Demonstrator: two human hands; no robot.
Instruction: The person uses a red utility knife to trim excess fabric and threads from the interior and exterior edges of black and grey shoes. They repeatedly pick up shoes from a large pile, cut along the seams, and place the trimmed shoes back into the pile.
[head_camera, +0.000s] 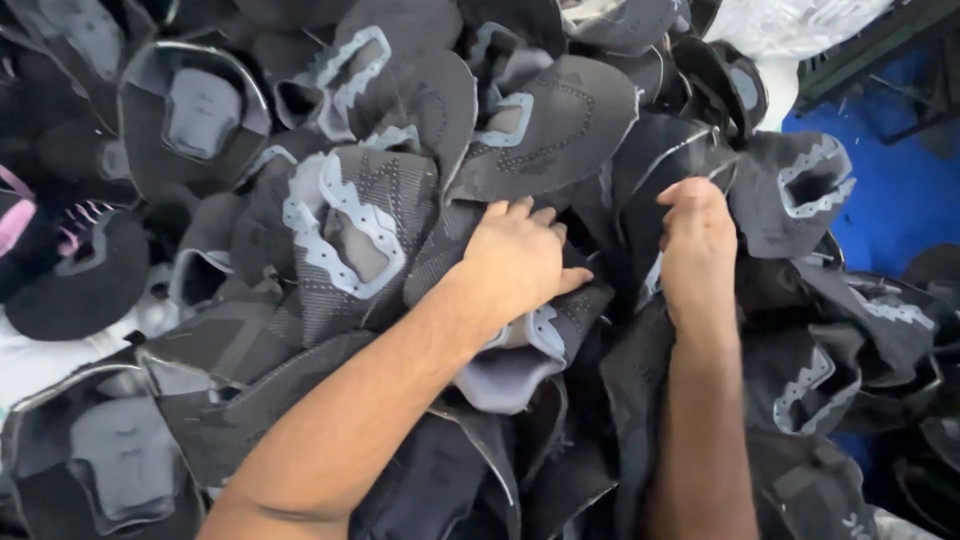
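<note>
A big heap of dark grey and black knitted shoe uppers (560, 120) with pale grey collar trim fills the view. My left hand (515, 260) lies palm down in the middle of the heap, fingers curled into the fabric of one upper (520, 350). My right hand (697, 235) is just to its right, fingers dug down between the dark pieces and gripping an upper (650, 160); its fingertips are hidden in the pile.
An upper with zigzag pale trim (350, 230) lies left of my hands. One with pink trim (60, 250) sits at the far left. Blue floor (900, 190) shows at the right, with a white bag (790, 30) and a dark crate (870, 50) behind.
</note>
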